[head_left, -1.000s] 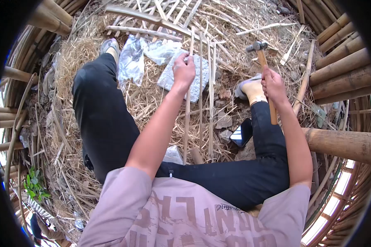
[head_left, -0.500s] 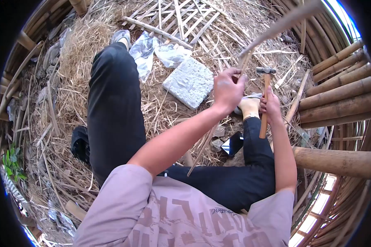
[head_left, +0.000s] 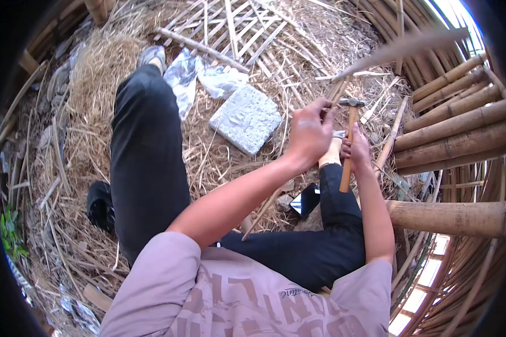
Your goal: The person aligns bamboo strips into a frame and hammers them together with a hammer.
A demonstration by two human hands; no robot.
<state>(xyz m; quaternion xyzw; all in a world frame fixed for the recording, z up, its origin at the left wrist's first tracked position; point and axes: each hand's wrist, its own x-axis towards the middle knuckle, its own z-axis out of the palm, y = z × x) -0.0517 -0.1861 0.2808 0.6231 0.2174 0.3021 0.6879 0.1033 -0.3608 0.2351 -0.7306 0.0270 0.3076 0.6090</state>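
Observation:
My left hand (head_left: 311,135) is closed, fingers pinched round a thin bamboo strip (head_left: 262,214). One end of the strip slants down toward my lap. Beyond my fingers, a motion-blurred length of bamboo (head_left: 402,53) stretches to the upper right; whether it is the same piece I cannot tell. My right hand (head_left: 358,149) is wrapped round the wooden handle of a hammer (head_left: 346,177), held upright with its metal head on top, just right of my left fingers. Left of my hands, a rough pale block (head_left: 246,119) lies on the straw.
Clear plastic bags (head_left: 180,81) lie behind the block, near a woven bamboo lattice (head_left: 230,31). A dark phone (head_left: 305,200) rests between my legs. Stacked bamboo poles (head_left: 455,126) and a thick pole (head_left: 450,219) stand close on my right. Straw (head_left: 109,73) covers the ground.
The view has shifted, so the scene sits farther left. The far end of the blurred bamboo has swung lower and to the right. Both hands keep their holds.

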